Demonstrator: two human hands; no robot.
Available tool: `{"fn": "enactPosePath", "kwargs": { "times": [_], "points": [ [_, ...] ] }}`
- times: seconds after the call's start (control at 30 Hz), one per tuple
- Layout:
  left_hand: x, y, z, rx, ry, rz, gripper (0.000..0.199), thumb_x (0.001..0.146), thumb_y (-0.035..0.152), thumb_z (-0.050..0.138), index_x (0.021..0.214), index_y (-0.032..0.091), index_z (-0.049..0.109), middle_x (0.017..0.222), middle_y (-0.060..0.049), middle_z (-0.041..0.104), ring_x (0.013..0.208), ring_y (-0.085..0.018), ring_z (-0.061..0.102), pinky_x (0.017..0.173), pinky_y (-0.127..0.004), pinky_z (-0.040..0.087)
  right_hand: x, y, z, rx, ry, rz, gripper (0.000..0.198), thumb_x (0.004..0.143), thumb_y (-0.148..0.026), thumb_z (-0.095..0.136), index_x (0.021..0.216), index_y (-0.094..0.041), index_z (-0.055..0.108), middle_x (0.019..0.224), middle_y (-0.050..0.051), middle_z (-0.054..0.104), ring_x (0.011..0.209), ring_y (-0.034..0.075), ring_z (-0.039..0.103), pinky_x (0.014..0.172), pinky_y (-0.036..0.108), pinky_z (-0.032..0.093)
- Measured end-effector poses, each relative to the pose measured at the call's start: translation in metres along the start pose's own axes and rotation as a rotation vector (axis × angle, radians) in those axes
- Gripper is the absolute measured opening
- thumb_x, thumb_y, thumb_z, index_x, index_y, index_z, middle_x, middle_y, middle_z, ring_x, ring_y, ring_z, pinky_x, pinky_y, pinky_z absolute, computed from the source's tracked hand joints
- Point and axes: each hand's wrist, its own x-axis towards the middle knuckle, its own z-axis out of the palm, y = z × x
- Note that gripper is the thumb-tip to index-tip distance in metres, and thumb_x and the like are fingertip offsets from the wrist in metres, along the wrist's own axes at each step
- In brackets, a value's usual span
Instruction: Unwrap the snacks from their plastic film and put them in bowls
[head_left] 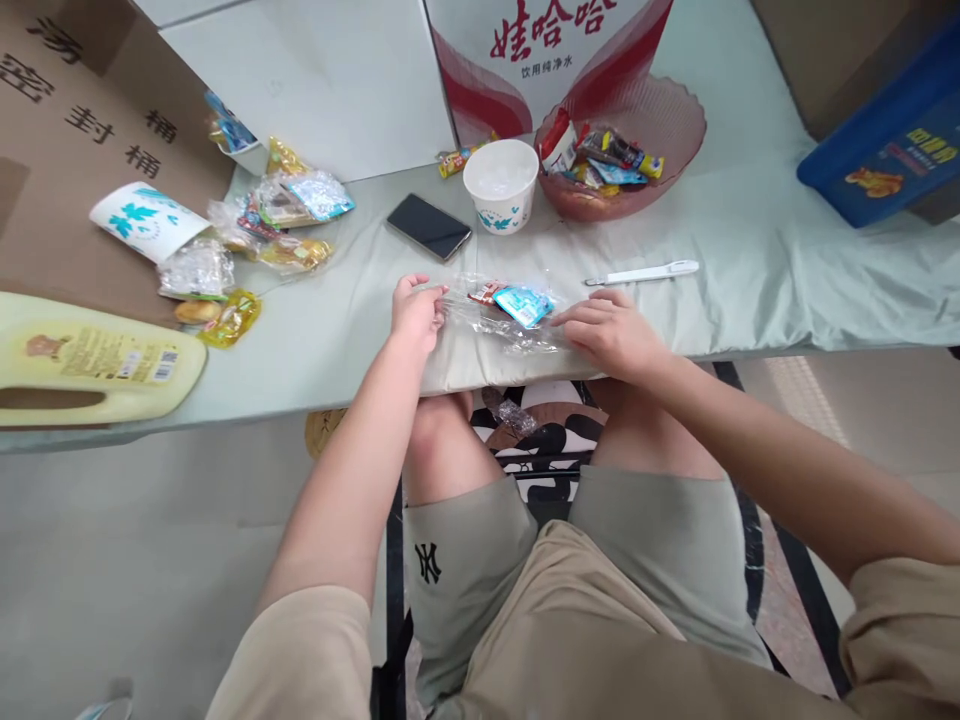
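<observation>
A sheet of clear plastic film (517, 343) lies near the table's front edge, with a small blue-and-white snack packet (524, 305) and a reddish-brown packet (486, 291) on it. My left hand (418, 315) pinches the film's left edge between thumb and fingers. At the film's right side, my right hand (611, 335) has its fingers drawn together on the edge, the thumb partly hidden. Just beyond that hand lies a white utility knife (642, 273). A dark phone (429, 227) and a white paper cup (501, 187) stand behind the film.
A pink glass bowl (679, 135) of wrapped snacks stands behind the knife. On the left are a tipped paper cup (150, 222), several wrapped snacks (300, 200) and a yellow jug (97, 360). Cardboard boxes (105, 130) and a blue container (885, 150) border the table (337, 310).
</observation>
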Motion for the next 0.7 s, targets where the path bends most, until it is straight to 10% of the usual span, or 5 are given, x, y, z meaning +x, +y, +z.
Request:
{"fn": "enactPosePath", "kwargs": {
  "times": [0.13, 0.23, 0.43, 0.53, 0.7],
  "points": [
    [0.000, 0.004, -0.023, 0.421, -0.078, 0.225, 0.061, 0.064, 0.003, 0.071, 0.117, 0.030, 0.055, 0.093, 0.001, 0.060, 0.062, -0.012, 0.049, 0.059, -0.028, 0.037, -0.005, 0.003, -0.005, 0.035, 0.061, 0.094, 0.021, 0.083, -0.013, 0.049, 0.094, -0.025, 0.063, 0.123, 0.005, 0.074, 0.102, 0.024, 0.069, 0.098, 0.048, 0.039],
    [-0.005, 0.018, -0.030, 0.628, -0.186, 0.386, 0.043, 0.068, 0.016, 0.077, 0.108, 0.025, 0.064, 0.107, -0.004, 0.062, 0.080, -0.017, 0.057, 0.076, -0.033, 0.048, -0.002, 0.003, -0.003, 0.091, 0.087, 0.175, 0.027, 0.091, -0.023, 0.045, 0.109, -0.024, 0.065, 0.113, 0.007, 0.075, 0.095, 0.024, 0.069, 0.091, 0.046, 0.040],
    [-0.015, 0.028, 0.017, 0.902, -0.533, 0.886, 0.039, 0.069, 0.025, 0.081, 0.107, 0.020, 0.071, 0.130, -0.009, 0.067, 0.129, -0.030, 0.058, 0.114, -0.041, 0.042, 0.014, -0.004, 0.011, -0.069, 0.052, 0.376, 0.035, 0.092, -0.027, 0.048, 0.113, -0.020, 0.075, 0.118, 0.014, 0.073, 0.097, 0.030, 0.068, 0.079, 0.044, 0.043],
    [-0.014, 0.016, 0.044, 1.000, -0.630, 0.814, 0.018, 0.080, 0.028, 0.072, 0.096, 0.019, 0.073, 0.104, -0.007, 0.075, 0.107, -0.026, 0.069, 0.101, -0.037, 0.051, 0.016, -0.011, 0.007, -0.109, 0.005, 0.431, 0.060, 0.088, -0.020, 0.048, 0.147, -0.018, 0.059, 0.134, 0.017, 0.066, 0.109, 0.033, 0.065, 0.082, 0.044, 0.047],
    [-0.003, 0.009, 0.058, 0.453, -0.282, 0.416, 0.014, 0.086, 0.026, 0.061, 0.074, 0.019, 0.060, 0.076, -0.003, 0.071, 0.064, -0.013, 0.066, 0.062, -0.024, 0.051, 0.021, -0.011, -0.011, -0.097, -0.080, 0.543, 0.067, 0.087, -0.019, 0.051, 0.154, -0.021, 0.052, 0.141, 0.017, 0.061, 0.099, 0.031, 0.065, 0.083, 0.045, 0.050]
  ]
}}
